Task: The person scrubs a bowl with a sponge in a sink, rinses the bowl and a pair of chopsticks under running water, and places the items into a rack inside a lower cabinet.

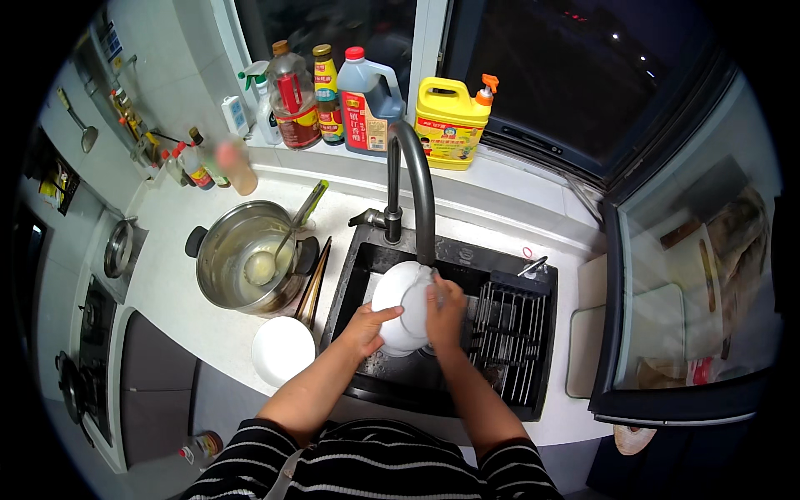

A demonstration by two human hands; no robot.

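Observation:
Over the sink, just beneath the faucet, I hold a white bowl, tilted. Other white rims show against it, so it may be more than one dish. My left hand is closed on its left edge, thumb across the white surface. At the right edge, my right hand has its fingers curled over the rim; they are slightly blurred. Whether a cloth or running water is between them I cannot make out.
Left of the sink stand a steel pot with a ladle in it, chopsticks and another white bowl. A black drying rack fills the sink's right side. Bottles, including a yellow jug, line the sill. An open window juts in at right.

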